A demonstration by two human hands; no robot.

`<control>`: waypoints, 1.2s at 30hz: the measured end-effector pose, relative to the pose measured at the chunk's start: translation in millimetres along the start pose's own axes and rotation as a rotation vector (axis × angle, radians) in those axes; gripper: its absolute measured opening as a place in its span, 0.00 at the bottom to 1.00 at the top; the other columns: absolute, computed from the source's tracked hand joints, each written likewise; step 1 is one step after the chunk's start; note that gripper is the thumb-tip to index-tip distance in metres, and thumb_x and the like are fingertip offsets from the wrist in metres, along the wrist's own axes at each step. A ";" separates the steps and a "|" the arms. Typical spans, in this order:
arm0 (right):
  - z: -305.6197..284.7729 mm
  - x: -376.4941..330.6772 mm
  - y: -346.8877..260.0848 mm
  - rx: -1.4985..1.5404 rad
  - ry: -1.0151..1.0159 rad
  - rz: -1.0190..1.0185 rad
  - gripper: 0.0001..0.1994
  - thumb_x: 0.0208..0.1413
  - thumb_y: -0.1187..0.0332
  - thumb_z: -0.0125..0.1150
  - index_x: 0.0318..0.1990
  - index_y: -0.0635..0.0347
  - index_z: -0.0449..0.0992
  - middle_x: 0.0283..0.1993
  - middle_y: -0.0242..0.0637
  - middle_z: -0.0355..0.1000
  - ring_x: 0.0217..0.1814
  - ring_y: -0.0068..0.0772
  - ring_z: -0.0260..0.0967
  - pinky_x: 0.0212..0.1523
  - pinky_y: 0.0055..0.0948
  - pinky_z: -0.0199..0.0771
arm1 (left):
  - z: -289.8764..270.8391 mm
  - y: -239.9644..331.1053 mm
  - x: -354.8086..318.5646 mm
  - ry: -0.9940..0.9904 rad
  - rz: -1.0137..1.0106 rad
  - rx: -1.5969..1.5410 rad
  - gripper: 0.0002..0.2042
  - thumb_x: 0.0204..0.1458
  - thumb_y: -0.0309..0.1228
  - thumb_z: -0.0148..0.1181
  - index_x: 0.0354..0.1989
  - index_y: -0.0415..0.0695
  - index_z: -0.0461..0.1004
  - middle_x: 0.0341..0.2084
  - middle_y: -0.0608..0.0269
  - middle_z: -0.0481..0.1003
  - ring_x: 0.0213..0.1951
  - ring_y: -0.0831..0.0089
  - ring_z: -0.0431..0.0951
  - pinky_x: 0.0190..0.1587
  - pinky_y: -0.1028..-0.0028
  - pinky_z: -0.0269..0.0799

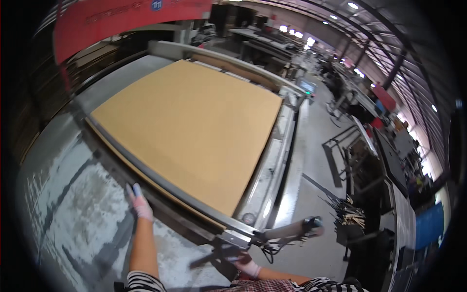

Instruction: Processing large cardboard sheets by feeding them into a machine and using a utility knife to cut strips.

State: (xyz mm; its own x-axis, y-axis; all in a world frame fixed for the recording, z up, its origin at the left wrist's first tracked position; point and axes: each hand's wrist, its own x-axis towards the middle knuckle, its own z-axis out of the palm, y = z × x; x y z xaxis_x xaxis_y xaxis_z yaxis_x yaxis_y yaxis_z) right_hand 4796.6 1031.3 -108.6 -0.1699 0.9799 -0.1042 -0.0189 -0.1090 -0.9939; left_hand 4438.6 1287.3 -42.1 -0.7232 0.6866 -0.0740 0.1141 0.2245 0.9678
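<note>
head view shows the large cardboard sheet (194, 121) lying flat on the machine bed (265, 175), so keep your left hand (140, 204) spread flat by the near rail and your right hand (248, 266), its grip unclear, steady at the corner bracket.

A red banner (121, 17) hangs top left; small lit screen (307, 86) beyond the table.

Open worn grey table surface (73, 214) around left hand (141, 204); raised metal rail (170, 187) bars reach toward cardboard sheet (194, 126). Lever handle (292, 229) crowds right hand (248, 266).
</note>
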 end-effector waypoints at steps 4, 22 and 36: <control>-112.6 -109.2 -10.6 -0.195 -0.477 0.613 0.25 0.60 0.52 0.62 0.58 0.60 0.74 0.45 0.35 0.77 0.48 0.27 0.71 0.51 0.31 0.71 | -1.2 -76.8 -30.1 -0.236 0.320 0.021 0.29 0.65 0.48 0.45 0.68 0.38 0.58 0.65 0.50 0.62 0.66 0.60 0.61 0.66 0.66 0.54; -556.7 -115.6 5.7 -0.787 -0.117 0.403 0.26 0.58 0.49 0.60 0.58 0.54 0.73 0.54 0.47 0.75 0.56 0.49 0.72 0.57 0.39 0.72 | 246.0 58.0 -592.1 -1.615 -0.215 0.015 0.15 0.64 0.29 0.52 0.56 0.36 0.70 0.51 0.57 0.76 0.49 0.71 0.77 0.54 0.72 0.73; -881.1 139.5 1.4 -0.955 -0.261 0.592 0.26 0.59 0.47 0.58 0.57 0.55 0.73 0.55 0.44 0.75 0.57 0.48 0.72 0.58 0.38 0.71 | 725.1 190.3 -398.6 -0.766 0.423 -0.001 0.23 0.55 0.37 0.62 0.57 0.40 0.71 0.54 0.50 0.74 0.56 0.58 0.73 0.59 0.67 0.67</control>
State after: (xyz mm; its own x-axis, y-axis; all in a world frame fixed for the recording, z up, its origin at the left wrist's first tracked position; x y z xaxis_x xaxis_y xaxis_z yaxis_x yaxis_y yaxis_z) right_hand 5641.0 1314.9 -157.1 -0.1038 0.7412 -0.6632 0.8663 -0.2602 -0.4264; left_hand 5242.4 1557.7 -3.0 0.0360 0.9880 0.1500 0.2685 -0.1541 0.9509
